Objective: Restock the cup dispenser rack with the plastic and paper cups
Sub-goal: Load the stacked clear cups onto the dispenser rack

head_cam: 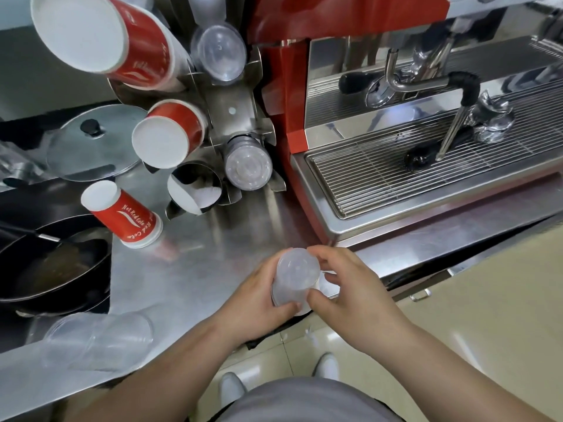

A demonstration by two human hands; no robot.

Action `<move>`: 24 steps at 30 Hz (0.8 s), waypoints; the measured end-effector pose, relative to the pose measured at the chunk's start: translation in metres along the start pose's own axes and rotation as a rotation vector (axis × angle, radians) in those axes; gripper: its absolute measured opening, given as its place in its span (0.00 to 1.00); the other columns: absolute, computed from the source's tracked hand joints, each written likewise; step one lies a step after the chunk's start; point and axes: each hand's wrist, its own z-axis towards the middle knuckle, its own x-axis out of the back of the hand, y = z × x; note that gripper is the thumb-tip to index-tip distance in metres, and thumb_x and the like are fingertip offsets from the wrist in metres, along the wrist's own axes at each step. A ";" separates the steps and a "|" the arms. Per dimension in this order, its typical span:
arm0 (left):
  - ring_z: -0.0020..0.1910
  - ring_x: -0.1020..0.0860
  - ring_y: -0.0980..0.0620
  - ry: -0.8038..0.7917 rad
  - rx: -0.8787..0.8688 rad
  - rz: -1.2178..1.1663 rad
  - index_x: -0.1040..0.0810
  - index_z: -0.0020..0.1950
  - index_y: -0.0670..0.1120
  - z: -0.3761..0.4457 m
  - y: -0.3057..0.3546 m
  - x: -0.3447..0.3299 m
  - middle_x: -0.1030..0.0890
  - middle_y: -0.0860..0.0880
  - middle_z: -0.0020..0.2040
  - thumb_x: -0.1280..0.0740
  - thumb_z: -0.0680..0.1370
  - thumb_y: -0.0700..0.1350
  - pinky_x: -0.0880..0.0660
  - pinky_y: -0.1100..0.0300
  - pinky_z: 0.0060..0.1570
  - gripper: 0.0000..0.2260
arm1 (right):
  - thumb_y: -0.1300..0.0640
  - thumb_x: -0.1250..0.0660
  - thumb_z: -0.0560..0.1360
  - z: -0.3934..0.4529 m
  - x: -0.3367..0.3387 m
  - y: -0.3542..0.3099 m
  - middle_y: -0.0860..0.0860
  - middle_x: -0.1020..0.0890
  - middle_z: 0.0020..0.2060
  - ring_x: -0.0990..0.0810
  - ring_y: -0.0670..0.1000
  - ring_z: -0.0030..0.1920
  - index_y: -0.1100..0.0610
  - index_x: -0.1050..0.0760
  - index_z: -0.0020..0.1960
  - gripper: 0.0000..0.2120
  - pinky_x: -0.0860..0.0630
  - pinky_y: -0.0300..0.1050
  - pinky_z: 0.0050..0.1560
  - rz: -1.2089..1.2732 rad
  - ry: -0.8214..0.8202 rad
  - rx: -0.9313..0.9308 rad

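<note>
Rack (231,111) part-filled, one near slot empty; both hands' fingers (316,300) grip plastic cups (294,278); red cup (125,216) waits left.

The person wears a grey garment (304,400) at the waist and light grey shoes (232,388). Both forearms are bare, and no sleeve shows on them.

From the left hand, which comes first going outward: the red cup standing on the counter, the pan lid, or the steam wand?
1. Red paper cup, up and left of the left hand.
2. Pan lid, farther back on the left.
3. Steam wand, far right on the espresso machine.
</note>
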 end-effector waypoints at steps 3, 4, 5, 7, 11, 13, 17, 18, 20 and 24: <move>0.68 0.29 0.61 0.004 0.025 0.012 0.40 0.64 0.76 0.000 -0.005 -0.002 0.29 0.63 0.66 0.26 0.69 0.45 0.27 0.54 0.66 0.36 | 0.54 0.32 0.69 0.001 -0.003 0.002 0.38 0.28 0.58 0.27 0.39 0.58 0.36 0.35 0.63 0.26 0.26 0.42 0.60 0.000 -0.001 -0.015; 0.68 0.29 0.62 0.005 0.033 0.016 0.41 0.63 0.77 0.001 -0.006 -0.002 0.29 0.63 0.66 0.26 0.69 0.45 0.27 0.56 0.66 0.36 | 0.54 0.32 0.69 0.002 -0.004 0.003 0.38 0.28 0.58 0.27 0.39 0.58 0.36 0.35 0.63 0.26 0.26 0.41 0.60 -0.002 -0.002 -0.019; 0.67 0.29 0.63 0.007 0.032 0.019 0.41 0.62 0.78 0.001 -0.007 -0.002 0.29 0.63 0.66 0.26 0.70 0.45 0.27 0.57 0.66 0.36 | 0.54 0.32 0.69 0.002 -0.004 0.004 0.38 0.28 0.58 0.27 0.39 0.58 0.36 0.35 0.63 0.26 0.27 0.41 0.60 -0.004 -0.002 -0.021; 0.66 0.29 0.64 0.006 0.030 0.018 0.40 0.62 0.76 0.001 -0.009 -0.002 0.28 0.63 0.66 0.26 0.70 0.44 0.27 0.59 0.65 0.36 | 0.54 0.31 0.69 0.003 -0.005 0.004 0.38 0.28 0.59 0.26 0.39 0.58 0.36 0.35 0.63 0.26 0.26 0.41 0.59 -0.012 -0.003 -0.023; 0.68 0.29 0.60 -0.064 0.030 0.044 0.36 0.70 0.64 0.004 -0.013 0.001 0.28 0.61 0.67 0.25 0.70 0.46 0.27 0.56 0.65 0.34 | 0.52 0.30 0.67 0.003 -0.004 0.004 0.38 0.28 0.58 0.27 0.38 0.58 0.36 0.35 0.62 0.27 0.26 0.41 0.58 0.000 -0.025 -0.030; 0.71 0.31 0.56 -0.096 -0.005 0.085 0.37 0.74 0.59 0.006 -0.022 0.001 0.29 0.58 0.70 0.24 0.70 0.50 0.29 0.55 0.67 0.36 | 0.52 0.29 0.67 0.003 -0.004 0.002 0.39 0.29 0.60 0.28 0.38 0.59 0.36 0.37 0.64 0.30 0.27 0.41 0.60 0.024 -0.041 -0.041; 0.71 0.30 0.52 -0.112 0.035 0.162 0.37 0.75 0.58 0.013 -0.044 -0.009 0.29 0.58 0.71 0.25 0.67 0.61 0.29 0.51 0.67 0.39 | 0.49 0.27 0.67 0.007 -0.005 -0.002 0.37 0.35 0.65 0.34 0.37 0.63 0.37 0.45 0.72 0.40 0.35 0.33 0.62 0.040 -0.106 -0.066; 0.68 0.28 0.51 -0.110 0.043 0.183 0.35 0.73 0.58 0.016 -0.049 -0.012 0.27 0.58 0.68 0.26 0.67 0.63 0.26 0.48 0.64 0.37 | 0.49 0.27 0.67 0.008 -0.006 -0.004 0.37 0.35 0.65 0.34 0.37 0.63 0.37 0.44 0.72 0.41 0.36 0.31 0.60 0.027 -0.112 -0.057; 0.63 0.25 0.50 -0.105 0.055 0.219 0.31 0.66 0.60 0.019 -0.052 -0.016 0.25 0.57 0.61 0.27 0.67 0.63 0.24 0.44 0.59 0.30 | 0.50 0.27 0.66 0.011 -0.008 -0.005 0.38 0.33 0.65 0.32 0.38 0.63 0.38 0.41 0.71 0.38 0.35 0.31 0.59 -0.001 -0.112 -0.035; 0.64 0.27 0.53 -0.079 0.038 0.228 0.31 0.64 0.61 0.015 -0.055 -0.019 0.26 0.59 0.60 0.28 0.67 0.62 0.27 0.46 0.62 0.27 | 0.52 0.28 0.66 0.009 -0.012 -0.004 0.37 0.29 0.60 0.29 0.38 0.58 0.39 0.38 0.66 0.32 0.32 0.29 0.54 -0.014 -0.099 -0.020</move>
